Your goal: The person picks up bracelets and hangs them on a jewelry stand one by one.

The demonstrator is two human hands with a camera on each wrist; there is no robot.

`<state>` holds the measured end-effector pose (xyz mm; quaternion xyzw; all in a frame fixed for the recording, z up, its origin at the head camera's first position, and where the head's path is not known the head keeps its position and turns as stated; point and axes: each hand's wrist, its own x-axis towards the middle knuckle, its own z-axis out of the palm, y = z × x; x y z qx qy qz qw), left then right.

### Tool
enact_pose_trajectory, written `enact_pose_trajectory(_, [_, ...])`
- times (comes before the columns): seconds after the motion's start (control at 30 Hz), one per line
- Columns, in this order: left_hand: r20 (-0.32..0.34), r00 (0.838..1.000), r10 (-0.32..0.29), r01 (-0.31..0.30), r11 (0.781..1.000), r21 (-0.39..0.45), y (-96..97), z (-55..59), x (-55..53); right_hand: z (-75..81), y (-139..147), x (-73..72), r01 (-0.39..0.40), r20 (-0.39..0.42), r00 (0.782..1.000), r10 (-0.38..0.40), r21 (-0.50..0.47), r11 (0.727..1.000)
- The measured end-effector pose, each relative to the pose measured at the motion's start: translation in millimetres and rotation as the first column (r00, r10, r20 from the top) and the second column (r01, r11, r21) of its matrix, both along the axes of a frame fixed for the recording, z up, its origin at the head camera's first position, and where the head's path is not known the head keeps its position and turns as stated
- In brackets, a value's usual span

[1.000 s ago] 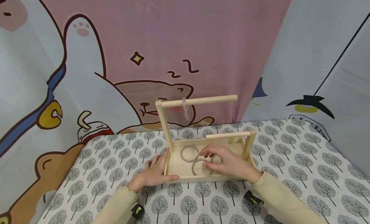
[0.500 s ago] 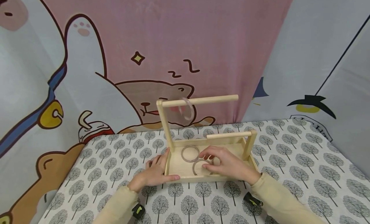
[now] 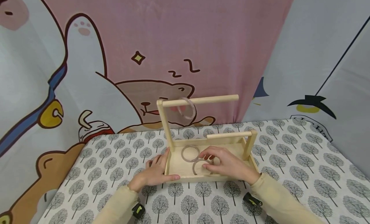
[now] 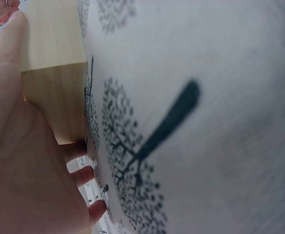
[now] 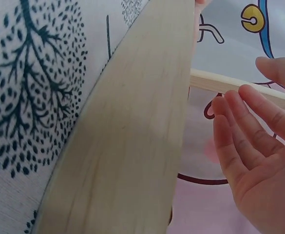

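A wooden tray stand [image 3: 182,178] with two bars sits on the table. My left hand [image 3: 156,172] grips its left front corner, thumb along the front wall and fingers round the left side. In the left wrist view those fingers [image 4: 83,175] bend beside the wooden corner. My right hand [image 3: 226,161] hovers over the tray's right half; the right wrist view shows its fingers [image 5: 249,117] loosely bent around nothing. A translucent ring [image 3: 188,110] hangs on the upper bar [image 3: 214,99]. Two more rings, a back one [image 3: 185,158] and a front one [image 3: 194,169], lie in the tray.
A shorter, lower bar [image 3: 229,135] extends leftward from the right post [image 3: 249,145], just behind my right hand. The tablecloth [image 3: 173,201] carries a tree print. A cartoon curtain [image 3: 225,50] closes off the back.
The ring on the upper bar has turned from nearly edge-on to show more of its opening. Both hands stay in nearly the same places.
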<state>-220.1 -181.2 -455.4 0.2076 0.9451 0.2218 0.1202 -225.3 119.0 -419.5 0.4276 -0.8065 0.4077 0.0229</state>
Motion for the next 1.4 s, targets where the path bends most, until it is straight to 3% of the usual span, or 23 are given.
enact_pose_trajectory(0.57, [0.015, 1.0, 0.02, -0.02, 1.0, -0.007, 0.0, 3.8, -4.7, -9.5, -4, -5.4, -0.01, 0.144, 0.99, 0.004, 0.046, 0.999])
enact_pose_trajectory(0.83, [0.018, 1.0, 0.016, -0.016, 1.0, -0.001, -0.2, 5.4, -0.4, -17.8, -4, -3.8, 0.013, 0.122, 0.992, -0.023, 0.08, 0.997])
enact_pose_trajectory(1.1, [0.017, 1.0, 0.017, -0.017, 1.0, 0.011, 0.7, 4.4, 0.5, -21.8, -1, -7.1, 0.036, 0.187, 0.981, -0.052, 0.086, 0.996])
enact_pose_trajectory(1.4, [0.012, 1.0, 0.007, -0.008, 1.0, 0.02, 0.4, 2.5, 1.4, -29.9, -1, -12.2, 0.085, 0.18, 0.977, -0.11, 0.143, 0.986])
